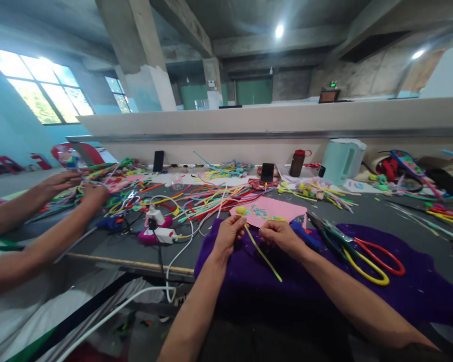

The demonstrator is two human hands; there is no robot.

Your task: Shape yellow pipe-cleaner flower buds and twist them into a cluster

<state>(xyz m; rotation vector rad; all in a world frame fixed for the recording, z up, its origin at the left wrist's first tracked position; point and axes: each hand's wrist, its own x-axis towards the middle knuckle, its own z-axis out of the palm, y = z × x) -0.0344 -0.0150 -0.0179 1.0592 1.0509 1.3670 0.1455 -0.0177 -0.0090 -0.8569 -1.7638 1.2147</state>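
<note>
My left hand pinches a thin yellow-green stem just below its small yellow bud. The stem slants down to the right over a purple cloth. My right hand is closed beside it, fingertips near the stem; I cannot tell whether it grips anything. Behind both hands lies a pink sheet with small green pieces on it.
Red and yellow-handled scissors lie right of my hands. A pile of coloured stems, a glue gun and a power strip sit to the left. A co-worker's hands work at far left. Phones, a bottle and a kettle stand behind.
</note>
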